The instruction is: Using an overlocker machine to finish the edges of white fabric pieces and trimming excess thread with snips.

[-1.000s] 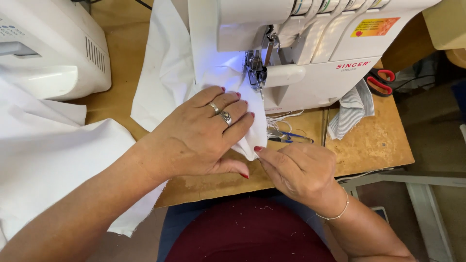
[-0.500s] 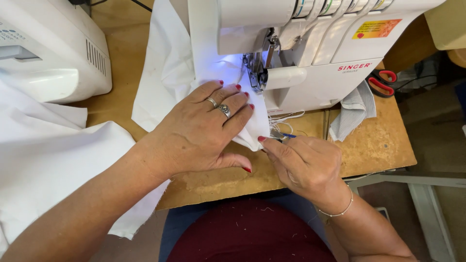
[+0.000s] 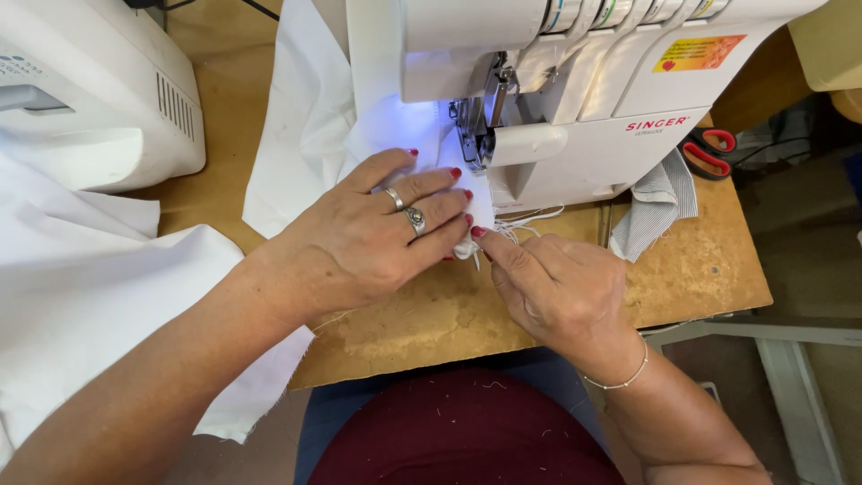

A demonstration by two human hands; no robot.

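Left hand (image 3: 368, 238) advanced, white fabric (image 3: 467, 193) edge underfoot

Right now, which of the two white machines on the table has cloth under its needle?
The machine at the right, lit at its needle, where both hands press white cloth. The machine at the left sits unused.

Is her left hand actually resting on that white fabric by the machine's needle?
Touching. The head view shows the left hand lying flat on the white fabric, fingers spread, pressing it onto the wooden table with no gap beneath.
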